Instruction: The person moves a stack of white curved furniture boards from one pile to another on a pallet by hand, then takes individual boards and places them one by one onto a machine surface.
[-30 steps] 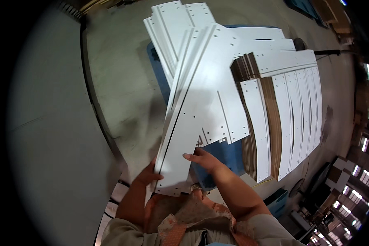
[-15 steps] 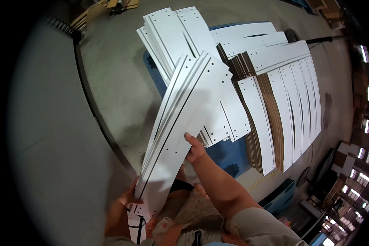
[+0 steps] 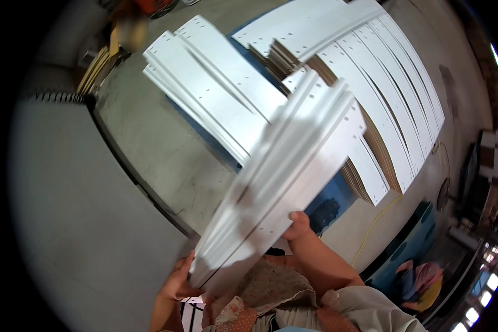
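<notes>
A stack of long white boards (image 3: 307, 185) with drilled holes near the ends slants across the middle, tilted and blurred by motion. My left hand (image 3: 181, 281) is wrapped round its near end. Halfway along the right edge my right hand (image 3: 297, 226) grips it, thumb on top and fingers hidden beneath. Behind the held boards lies another pile of white boards (image 3: 205, 83), slightly fanned out. To its right stand tall stacks of similar boards (image 3: 382, 99) with brown edges. The far end of the held boards overlaps these stacks in the picture.
A blue pallet (image 3: 332, 205) shows under the stacks. A large grey surface with a dark edge (image 3: 144, 191) fills the left side. At the right, a yellow cable (image 3: 371, 235) runs along the floor near a blue-green slab (image 3: 401, 249) and a heap of cloth (image 3: 420, 282).
My hands and the held boards have shifted right, and the boards' far end has swung right, apart from the far-left pile. The surroundings have also shifted in the picture.
</notes>
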`<action>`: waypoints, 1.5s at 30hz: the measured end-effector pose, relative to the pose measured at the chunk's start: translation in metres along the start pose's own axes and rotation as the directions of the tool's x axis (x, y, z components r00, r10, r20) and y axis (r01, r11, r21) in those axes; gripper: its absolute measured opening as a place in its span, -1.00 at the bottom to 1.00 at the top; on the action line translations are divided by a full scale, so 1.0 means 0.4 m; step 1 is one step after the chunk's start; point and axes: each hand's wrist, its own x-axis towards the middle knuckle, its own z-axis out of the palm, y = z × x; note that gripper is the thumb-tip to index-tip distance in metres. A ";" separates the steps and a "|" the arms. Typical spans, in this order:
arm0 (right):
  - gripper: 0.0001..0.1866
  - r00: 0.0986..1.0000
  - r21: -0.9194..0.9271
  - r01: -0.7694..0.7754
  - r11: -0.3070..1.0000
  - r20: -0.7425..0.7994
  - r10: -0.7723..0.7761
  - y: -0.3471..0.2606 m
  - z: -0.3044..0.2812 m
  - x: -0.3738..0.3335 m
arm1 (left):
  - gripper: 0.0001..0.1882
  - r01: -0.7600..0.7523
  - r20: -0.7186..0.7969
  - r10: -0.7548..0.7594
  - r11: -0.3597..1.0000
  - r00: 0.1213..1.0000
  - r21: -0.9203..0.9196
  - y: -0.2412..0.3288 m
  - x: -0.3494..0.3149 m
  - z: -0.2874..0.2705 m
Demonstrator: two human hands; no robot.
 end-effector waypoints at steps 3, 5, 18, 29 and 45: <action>-0.20 0.962 -0.106 0.217 0.970 -0.144 -0.231 -0.088 0.012 -0.155 | 0.10 -0.110 0.213 0.094 0.992 0.973 0.062 0.114 0.090 0.002; -0.16 0.875 -0.161 0.396 0.904 -0.234 -0.424 -0.132 -0.008 -0.249 | 0.09 -0.179 0.323 0.111 0.965 0.940 0.191 0.187 0.188 0.021; -0.17 0.430 0.000 0.886 0.464 -0.372 -0.823 -0.282 -0.205 -0.361 | 0.03 -0.149 0.640 -0.290 0.827 0.712 0.541 0.877 0.736 0.066; -0.42 0.447 0.510 0.833 0.213 -0.395 -0.803 -0.414 -0.181 -0.142 | -0.19 -0.020 0.163 -0.354 0.374 0.921 0.927 1.185 0.961 0.065; -0.68 0.692 -0.027 0.537 0.843 -0.558 -0.458 -0.504 -0.302 -0.328 | -0.45 0.125 0.010 -0.163 0.713 0.987 -0.690 0.748 0.927 0.356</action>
